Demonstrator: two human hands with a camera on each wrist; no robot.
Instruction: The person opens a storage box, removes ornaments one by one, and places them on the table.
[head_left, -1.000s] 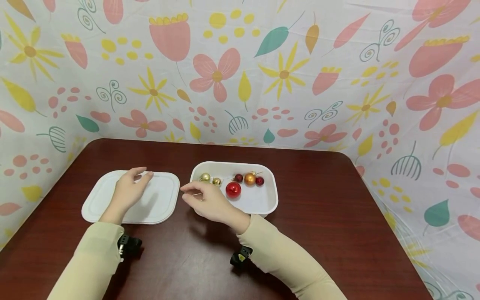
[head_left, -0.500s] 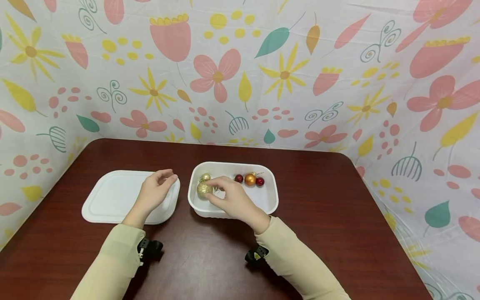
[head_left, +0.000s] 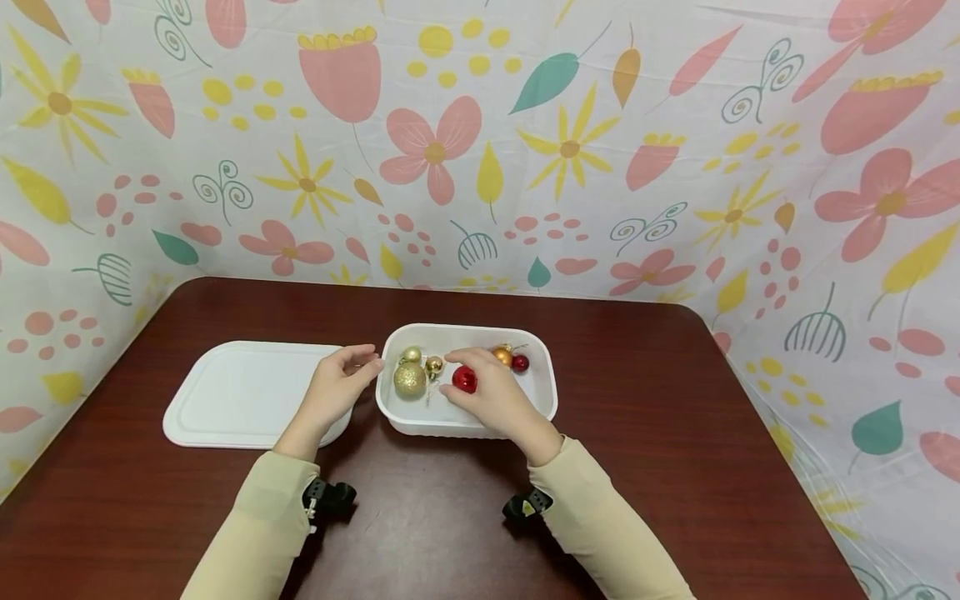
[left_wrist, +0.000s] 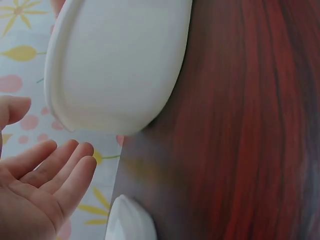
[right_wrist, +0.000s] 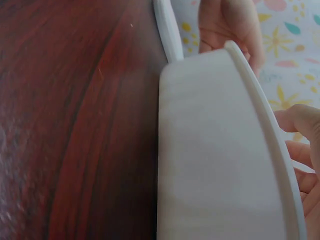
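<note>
In the head view, a white plastic box [head_left: 536, 398] holds several Christmas baubles. At its left end are a large glittery gold bauble [head_left: 409, 381], a pale gold one [head_left: 412, 354] and a small shiny gold one [head_left: 433, 365]. My right hand [head_left: 498, 393] reaches over the front rim, thumb and fingers spread on either side of a shiny red bauble [head_left: 464, 380], partly hidden by the hand. My left hand [head_left: 335, 392] hovers beside the box's left end, holding nothing; the left wrist view shows its fingers [left_wrist: 75, 185] extended below the box.
A white lid [head_left: 247, 392] lies flat left of the box, partly under my left hand. An orange bauble [head_left: 502, 356] and a dark red one [head_left: 521, 363] sit at the box's back right. Behind the brown table [head_left: 637, 400] hangs a floral cloth [head_left: 450, 233].
My left hand has moved right from above the lid to the box's left end. My right hand has moved right from the gold baubles to the red one, uncovering the gold ones.
</note>
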